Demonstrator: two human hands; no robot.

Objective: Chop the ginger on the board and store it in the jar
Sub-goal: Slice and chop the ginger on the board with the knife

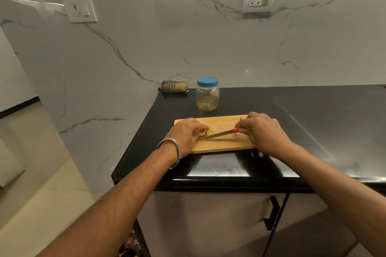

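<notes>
A wooden cutting board [223, 123] lies on the black counter. My left hand [186, 134] holds a piece of ginger [209, 132] down on the board's left part, fingers curled over it. My right hand [263, 131] grips the red handle of a knife [217, 134], whose blade slants left and rests against the ginger. More ginger [242, 118] peeks out at the board's far right corner, behind my right hand. A clear plastic jar [207, 95] with a blue lid stands shut just behind the board.
A folded checked cloth [174, 86] lies against the marble wall at the counter's back left corner. The black counter [313, 115] stretches to the right. Its left edge drops off beside the board. Two wall sockets sit above.
</notes>
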